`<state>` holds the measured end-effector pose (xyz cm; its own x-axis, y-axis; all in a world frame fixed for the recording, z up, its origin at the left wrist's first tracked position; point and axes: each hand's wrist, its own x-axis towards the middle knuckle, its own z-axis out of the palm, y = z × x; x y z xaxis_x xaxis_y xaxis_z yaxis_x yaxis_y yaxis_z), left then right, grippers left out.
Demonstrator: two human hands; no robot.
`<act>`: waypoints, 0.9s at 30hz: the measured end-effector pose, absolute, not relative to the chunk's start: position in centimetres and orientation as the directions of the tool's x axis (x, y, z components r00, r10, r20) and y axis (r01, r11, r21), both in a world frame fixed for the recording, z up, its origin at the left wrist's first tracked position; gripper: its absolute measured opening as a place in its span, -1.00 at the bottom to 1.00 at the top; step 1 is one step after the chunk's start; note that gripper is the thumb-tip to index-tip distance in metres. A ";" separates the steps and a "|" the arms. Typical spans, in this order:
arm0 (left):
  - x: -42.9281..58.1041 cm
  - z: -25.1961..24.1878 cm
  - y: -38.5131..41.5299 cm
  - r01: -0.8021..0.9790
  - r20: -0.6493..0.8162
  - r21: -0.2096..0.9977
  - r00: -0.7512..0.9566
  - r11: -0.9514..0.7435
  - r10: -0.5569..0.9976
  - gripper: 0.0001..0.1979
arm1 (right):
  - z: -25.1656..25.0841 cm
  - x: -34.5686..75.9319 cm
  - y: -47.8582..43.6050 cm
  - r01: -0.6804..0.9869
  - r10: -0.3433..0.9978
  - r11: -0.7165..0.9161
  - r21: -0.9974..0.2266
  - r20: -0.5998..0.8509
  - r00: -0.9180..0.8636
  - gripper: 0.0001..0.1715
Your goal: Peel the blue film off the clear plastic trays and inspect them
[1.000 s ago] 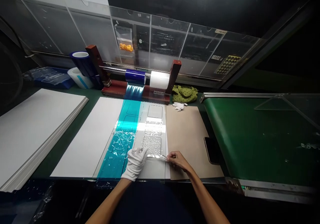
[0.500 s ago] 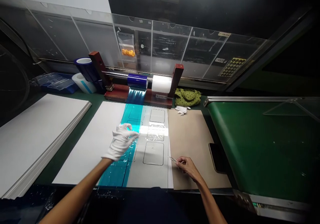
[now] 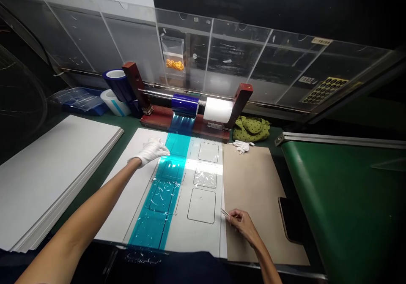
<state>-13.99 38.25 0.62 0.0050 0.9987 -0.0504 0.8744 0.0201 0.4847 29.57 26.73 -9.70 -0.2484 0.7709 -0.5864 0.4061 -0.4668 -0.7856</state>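
Observation:
My left hand (image 3: 151, 151), in a white glove, is at the left edge of a strip of blue protective film (image 3: 171, 182). Its fingers are drawn together, their tips at the film; whether they pinch its edge is hidden. The film runs from a blue roll (image 3: 185, 105) down over a clear sheet (image 3: 203, 235) marked with black rounded squares. Wrinkles and bubbles show in its lower part. My bare right hand (image 3: 242, 224) holds slim metal tweezers (image 3: 224, 212), points toward the sheet's right edge, above brown board (image 3: 256, 182).
A dark red wooden stand (image 3: 158, 117) carries the blue roll and a white roll (image 3: 218, 110). Stacked white sheets (image 3: 60, 161) lie left. At right are a phone (image 3: 290, 219), a green conveyor belt (image 3: 352, 208), a green dotted pouch (image 3: 251, 128) and a crumpled white glove (image 3: 242, 146).
My left hand has moved away from me and left, from over the film to its left edge, fingers now closer together. My right hand still holds the tweezers. The camera view has shifted.

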 end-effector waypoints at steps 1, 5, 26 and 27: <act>-14.0 0.3 38.4 0.879 -0.081 0.476 0.015 0.026 0.997 -0.43 | -9.6 29.4 26.9 0.404 0.769 -0.470 -0.784 -0.589 -0.249 -0.63; -14.0 -0.6 39.0 0.898 -0.166 0.435 0.009 0.065 0.986 -0.40 | -9.2 28.7 27.6 0.404 0.760 -0.481 -0.778 -0.600 -0.249 -0.63; -2.7 -6.2 34.5 0.905 0.087 0.346 0.233 -0.249 0.968 -0.26 | -8.6 27.5 33.5 0.833 0.946 -0.110 -0.543 -0.314 -0.080 -0.77; -1.2 -7.1 33.9 0.886 0.049 0.369 0.283 -0.281 0.958 -0.18 | -8.8 27.4 33.9 0.833 0.942 -0.110 -0.543 -0.325 -0.087 -0.78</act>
